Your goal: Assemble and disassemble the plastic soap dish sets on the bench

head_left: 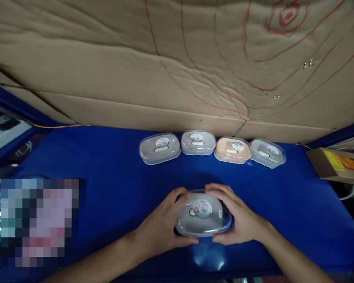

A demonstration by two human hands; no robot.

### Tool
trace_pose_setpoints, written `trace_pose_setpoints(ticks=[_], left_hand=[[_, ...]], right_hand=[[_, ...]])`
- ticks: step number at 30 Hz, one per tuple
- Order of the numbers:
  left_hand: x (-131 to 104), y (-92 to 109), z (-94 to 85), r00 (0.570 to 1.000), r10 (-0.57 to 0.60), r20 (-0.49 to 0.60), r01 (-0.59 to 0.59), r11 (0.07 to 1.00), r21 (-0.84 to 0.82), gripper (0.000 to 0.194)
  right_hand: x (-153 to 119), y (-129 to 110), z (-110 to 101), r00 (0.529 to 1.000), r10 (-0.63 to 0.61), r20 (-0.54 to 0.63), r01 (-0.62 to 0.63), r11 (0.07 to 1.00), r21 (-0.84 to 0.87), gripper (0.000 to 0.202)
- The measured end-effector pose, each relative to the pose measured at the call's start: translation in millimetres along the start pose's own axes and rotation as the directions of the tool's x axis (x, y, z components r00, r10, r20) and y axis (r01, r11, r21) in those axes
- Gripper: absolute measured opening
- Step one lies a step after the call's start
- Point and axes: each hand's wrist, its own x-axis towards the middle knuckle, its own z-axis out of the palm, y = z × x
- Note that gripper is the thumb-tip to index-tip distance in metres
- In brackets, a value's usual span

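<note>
Between both hands is a grey oval box (214, 216) with a clear lid and a round sticker, near the front of the blue table. My left hand (162, 222) grips its left end, and my right hand (238, 214) is wrapped round its right end. Behind it, along the cardboard wall, stand a grey box (150, 148) at the left, another grey box (188, 145), a peach-coloured box (237, 155) and a grey box (275, 159) at the right. Each has a clear lid, a white tab and a round sticker.
A cardboard wall (106, 78) with red drawn lines rises behind the blue table (112, 165). A brown carton (324, 163) with a yellow label is at the right edge. Part of the left side is pixelated. A yellow and red wire (59, 126) lies at the back left.
</note>
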Motion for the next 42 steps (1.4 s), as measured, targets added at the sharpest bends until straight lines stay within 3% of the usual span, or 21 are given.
trace_pose_setpoints(ticks=[3,6,10,14,19,24,26,31,42], left_hand=[[-1,2,0.5,0.999,-0.041,0.034,0.041,0.999,0.012,0.122],[-3,7,0.4,0.997,-0.011,0.081,0.006,0.998,0.056,0.127],[-5,13,1.3,0.982,0.102,0.161,-0.125,0.982,0.139,0.129],[-1,16,0.2,0.965,0.134,0.224,-0.183,0.960,0.214,0.102],[0,13,-0.6,0.977,0.131,0.166,-0.169,0.957,0.236,0.094],[5,9,-6.4,0.997,0.051,0.064,-0.060,0.987,0.148,0.099],[8,7,-9.2,0.998,0.043,0.046,-0.047,0.995,0.086,0.103],[6,3,-8.5,0.995,0.095,0.006,-0.095,0.995,-0.004,0.110],[-3,0,0.9,0.999,0.031,0.027,-0.027,0.992,-0.121,0.121]], right_hand=[[3,14,-16,0.990,0.041,-0.132,-0.034,0.998,0.055,0.088],[9,30,-23,0.960,0.125,-0.251,-0.136,0.990,-0.030,0.078],[17,45,-12,0.963,0.178,-0.205,-0.220,0.953,-0.209,0.081],[20,48,-4,0.974,0.164,-0.156,-0.205,0.930,-0.305,0.077],[15,23,-15,0.986,0.079,-0.145,-0.125,0.930,-0.345,0.072],[2,-26,-5,0.993,-0.030,0.115,0.064,0.951,-0.304,0.101],[-1,-36,5,0.992,-0.017,0.126,0.063,0.926,-0.372,0.099],[-3,-34,18,0.992,0.026,0.125,0.021,0.933,-0.359,0.087],[-8,-32,15,0.989,0.065,0.135,-0.034,0.974,-0.224,0.073]])
